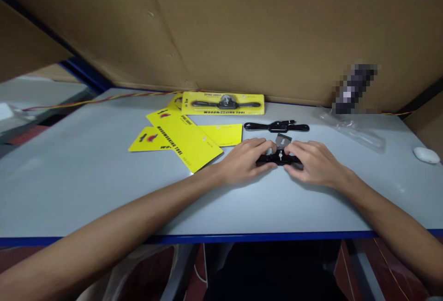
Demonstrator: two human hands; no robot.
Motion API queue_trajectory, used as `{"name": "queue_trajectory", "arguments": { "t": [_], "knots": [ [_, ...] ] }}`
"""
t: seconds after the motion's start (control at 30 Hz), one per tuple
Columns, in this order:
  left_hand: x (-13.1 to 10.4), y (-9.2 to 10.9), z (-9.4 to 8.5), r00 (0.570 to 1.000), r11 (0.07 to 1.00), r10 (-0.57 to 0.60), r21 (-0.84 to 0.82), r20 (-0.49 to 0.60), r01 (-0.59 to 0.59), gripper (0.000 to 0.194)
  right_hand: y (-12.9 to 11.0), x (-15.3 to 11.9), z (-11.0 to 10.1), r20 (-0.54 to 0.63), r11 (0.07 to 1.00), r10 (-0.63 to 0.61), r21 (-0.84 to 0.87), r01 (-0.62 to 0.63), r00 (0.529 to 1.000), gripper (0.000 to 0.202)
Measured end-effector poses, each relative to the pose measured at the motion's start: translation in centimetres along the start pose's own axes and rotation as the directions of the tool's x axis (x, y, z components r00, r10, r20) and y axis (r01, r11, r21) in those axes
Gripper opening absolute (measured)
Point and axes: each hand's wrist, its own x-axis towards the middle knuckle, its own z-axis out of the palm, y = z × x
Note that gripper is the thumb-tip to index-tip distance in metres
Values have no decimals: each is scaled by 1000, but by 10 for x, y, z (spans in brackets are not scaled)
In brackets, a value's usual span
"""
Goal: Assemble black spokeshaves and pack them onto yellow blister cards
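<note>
A black spokeshave (281, 158) lies crosswise near the middle of the table, held from both sides. My left hand (247, 159) is closed around its left handle, thumb in front and fingers behind. On the other handle my right hand (313, 161) is closed the same way. Between my fingertips, behind the tool's body, a grey slotted blade (284, 141) shows; whether it touches the tool I cannot tell. Farther back rests a second black spokeshave (277, 126), with a small part standing up from its middle.
Yellow backing cards (190, 141) lie overlapped at left, beside a packaged spokeshave (223, 103). Clear plastic packaging (356, 132) and a white case (426, 155) lie at right. A cardboard wall (242, 33) closes the back; a cable (104, 101) runs along the rear left.
</note>
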Motion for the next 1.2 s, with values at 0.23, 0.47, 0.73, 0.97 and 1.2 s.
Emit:
{"name": "queue_trajectory", "arguments": {
  "t": [0.23,0.47,0.73,0.97,1.2],
  "knots": [
    [-1,0,0,1000,1000,-5,4,17,5,31,0,0,0,36,998,69,-12,-68,997,18],
    [-1,-1,0,1000,1000,13,-2,8,-13,30,-1,0,-2,37,998,67,14,-67,997,19],
    [-1,-2,1,1000,999,25,25,4,-26,30,0,1,-1,25,999,16,45,-17,1000,38],
    [0,-3,3,1000,1000,-4,-29,-22,4,26,2,3,2,-3,990,-54,-133,53,999,28],
    [1,-2,2,1000,999,-22,-48,-16,21,25,-6,3,3,69,982,-167,-80,173,983,31]
  ]
}}
